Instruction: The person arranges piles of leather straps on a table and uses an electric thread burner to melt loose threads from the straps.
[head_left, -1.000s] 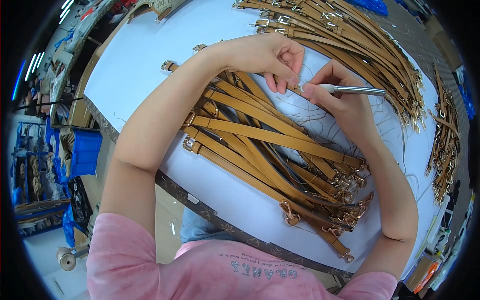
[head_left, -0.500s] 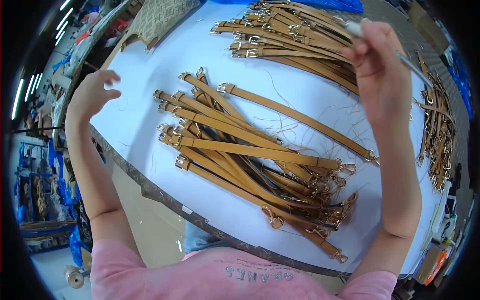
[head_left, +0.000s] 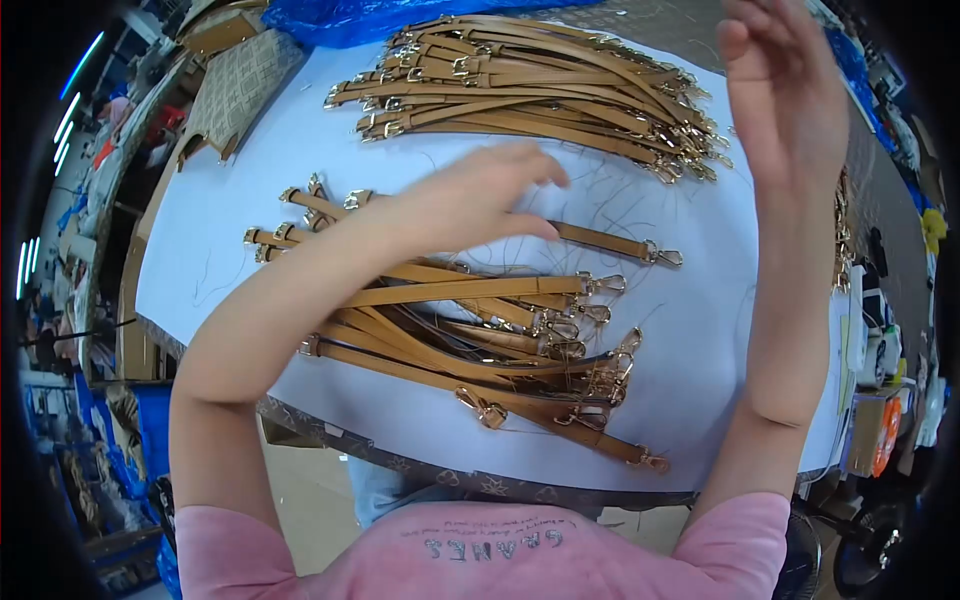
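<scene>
My left hand (head_left: 490,195), slightly blurred, hovers over the table with thumb and fingers apart, above a single tan strap (head_left: 605,240) with a buckle and a metal clasp at its ends. It holds nothing. My right hand (head_left: 785,95) is raised at the upper right, its fingers partly cut off by the frame edge; no tool shows in it. A crossed heap of tan straps (head_left: 470,290) lies below the left forearm. Farther back is a larger bundle of tan straps (head_left: 540,90) with gold buckles and clasps.
White sheeting (head_left: 690,350) covers the table, with loose threads (head_left: 620,190) scattered on it. A patterned beige piece (head_left: 240,90) lies at the back left, near blue plastic (head_left: 350,20). Boxes and bottles (head_left: 880,370) stand at the right edge.
My left hand has come from the far left to above the single strap. My right hand has moved up; the pen-like tool it held is out of sight. The view has shifted.
</scene>
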